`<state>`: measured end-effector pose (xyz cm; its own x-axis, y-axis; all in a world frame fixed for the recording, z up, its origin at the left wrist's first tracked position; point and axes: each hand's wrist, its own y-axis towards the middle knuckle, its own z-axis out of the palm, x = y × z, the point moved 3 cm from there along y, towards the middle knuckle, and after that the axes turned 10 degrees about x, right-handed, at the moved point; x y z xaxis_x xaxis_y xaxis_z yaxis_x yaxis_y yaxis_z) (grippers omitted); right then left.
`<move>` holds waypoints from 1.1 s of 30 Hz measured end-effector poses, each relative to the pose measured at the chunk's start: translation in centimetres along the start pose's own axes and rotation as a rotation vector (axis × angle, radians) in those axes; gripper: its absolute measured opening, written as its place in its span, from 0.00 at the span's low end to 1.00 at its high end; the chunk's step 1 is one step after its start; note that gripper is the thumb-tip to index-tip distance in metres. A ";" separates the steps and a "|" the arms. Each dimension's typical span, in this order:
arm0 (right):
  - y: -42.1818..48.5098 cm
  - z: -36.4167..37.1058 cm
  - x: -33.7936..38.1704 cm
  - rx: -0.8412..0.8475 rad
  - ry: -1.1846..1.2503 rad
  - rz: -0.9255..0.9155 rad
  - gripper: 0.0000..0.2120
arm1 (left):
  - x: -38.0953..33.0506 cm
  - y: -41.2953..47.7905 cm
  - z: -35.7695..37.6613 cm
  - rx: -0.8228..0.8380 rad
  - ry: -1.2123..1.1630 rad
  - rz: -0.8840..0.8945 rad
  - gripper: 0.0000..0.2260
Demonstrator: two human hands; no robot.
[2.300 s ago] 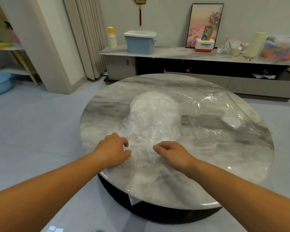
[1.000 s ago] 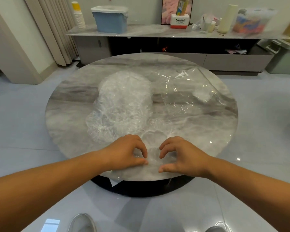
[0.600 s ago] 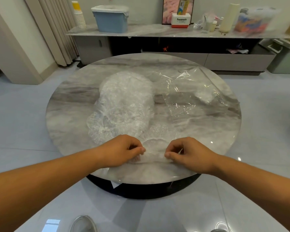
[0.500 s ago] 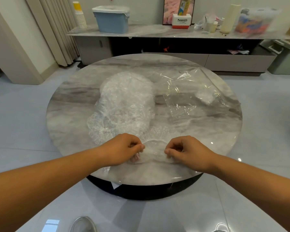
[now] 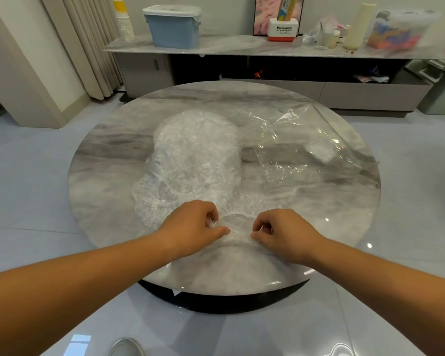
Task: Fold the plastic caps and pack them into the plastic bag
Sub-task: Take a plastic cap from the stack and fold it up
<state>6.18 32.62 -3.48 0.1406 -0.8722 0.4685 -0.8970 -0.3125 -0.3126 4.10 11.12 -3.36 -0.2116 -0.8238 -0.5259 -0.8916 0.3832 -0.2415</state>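
A heap of crinkled clear plastic caps (image 5: 195, 160) lies in the middle of the round marble table (image 5: 106, 181). One single cap (image 5: 238, 224) lies near the table's front edge. My left hand (image 5: 190, 227) pinches its left rim and my right hand (image 5: 283, 232) pinches its right rim, the cap stretched between them. A clear plastic bag (image 5: 301, 147) lies flat to the right of the heap, with a white wad (image 5: 320, 151) inside it.
Behind the table runs a low marble sideboard (image 5: 229, 47) with a blue lidded box (image 5: 174, 27), a stack of paper cups (image 5: 125, 24), a Panasonic box (image 5: 283, 30) and several other items. Curtains (image 5: 88, 42) hang at the left. A shoe tip (image 5: 125, 346) shows below.
Both hands pulled one cap from the heap toward the front edge, then moved apart, spreading it between them. The view tilted downward from the earliest frame.
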 end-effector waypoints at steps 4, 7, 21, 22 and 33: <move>0.6 -1.3 -0.2 -0.177 -0.028 -0.028 0.14 | 0.9 0.6 0.4 0.050 -0.006 -0.029 0.13; 1.2 -2.2 0.5 -0.249 -0.006 -0.082 0.20 | 1.2 0.8 0.5 0.068 -0.036 -0.037 0.15; 2.5 -2.5 2.4 -0.153 0.303 -0.089 0.02 | 0.6 0.1 -0.5 -0.041 0.066 -0.051 0.18; 2.1 -2.5 2.5 -0.153 0.314 -0.111 0.02 | 0.5 0.1 -0.5 -0.043 0.070 -0.054 0.19; -0.6 0.6 2.2 -0.113 -0.008 -0.328 0.05 | -0.2 -0.3 -1.0 -0.023 -0.111 -0.063 0.22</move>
<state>7.33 30.65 -2.75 0.4324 -0.7350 0.5224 -0.8441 -0.5337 -0.0522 4.00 10.76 -2.41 -0.1100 -0.7942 -0.5976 -0.9108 0.3213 -0.2593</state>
